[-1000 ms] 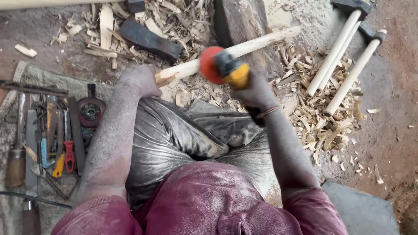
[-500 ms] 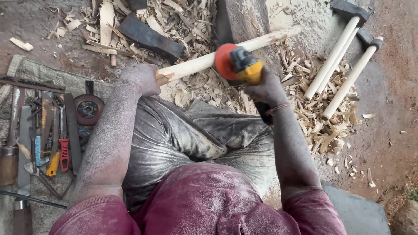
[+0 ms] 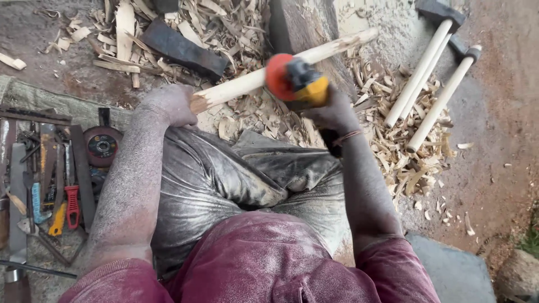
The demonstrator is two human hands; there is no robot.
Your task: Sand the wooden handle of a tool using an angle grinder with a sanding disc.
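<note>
My left hand (image 3: 168, 104) grips the near end of a long pale wooden handle (image 3: 331, 50) that slants up to the right and rests on a wood block (image 3: 297, 25). My right hand (image 3: 334, 112) holds a yellow and black angle grinder (image 3: 306, 84) whose red sanding disc (image 3: 279, 77) lies against the middle of the stick. The disc is blurred. Both forearms are covered in dust.
Wood shavings (image 3: 387, 140) cover the ground ahead. Two finished hammers with pale handles (image 3: 432, 84) lie at the right. A dark axe head (image 3: 182, 50) lies at the back. A cloth at the left carries hand tools (image 3: 50, 191) and a spare grinder disc (image 3: 102, 146).
The grinder has slid along the stick towards its far end, from the near-middle to a little further right. My left hand has kept its hold on the near end.
</note>
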